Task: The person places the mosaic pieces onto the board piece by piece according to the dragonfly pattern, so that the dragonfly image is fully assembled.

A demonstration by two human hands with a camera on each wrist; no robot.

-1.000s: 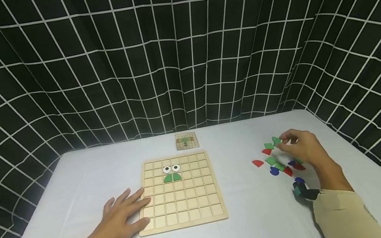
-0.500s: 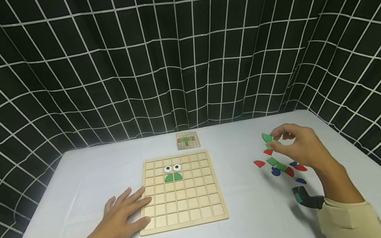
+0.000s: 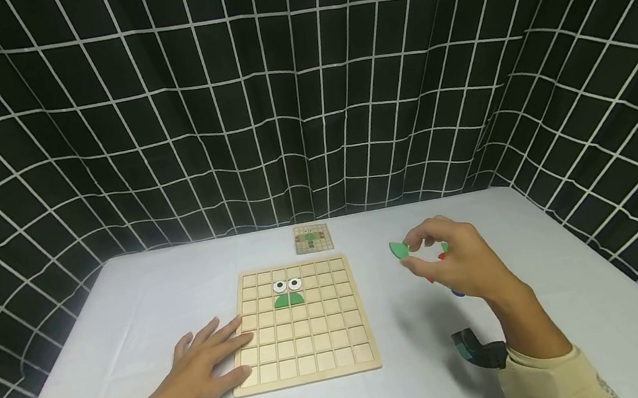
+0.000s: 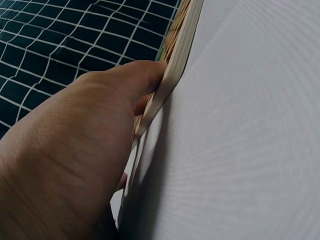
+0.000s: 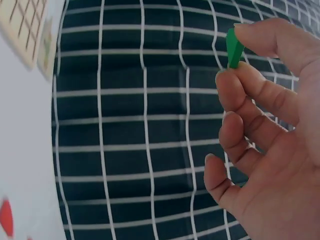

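Note:
A wooden grid board [image 3: 315, 342] lies flat on the white table. Two eye pieces [image 3: 287, 285] sit side by side in its upper cells, with two green quarter-circle pieces [image 3: 288, 300] directly below them. My left hand [image 3: 204, 365] rests at the board's left edge, fingers spread and straight; the left wrist view shows its thumb on the rim [image 4: 175, 70]. Above the table, right of the board, my right hand [image 3: 452, 255] pinches a green quarter-circle piece [image 3: 399, 249] between thumb and fingers. In the right wrist view that green piece [image 5: 234, 48] appears edge-on.
A small pattern card [image 3: 313, 238] lies behind the board. Red, green and blue pieces lie on the table behind my right hand, mostly hidden by it; one blue piece [image 3: 458, 292] peeks out below. A dark gridded curtain [image 3: 304, 92] surrounds the table's back and sides.
My right hand has lifted the green quarter-circle piece from the loose pieces and carried it left toward the board. The left hand has stayed in place.

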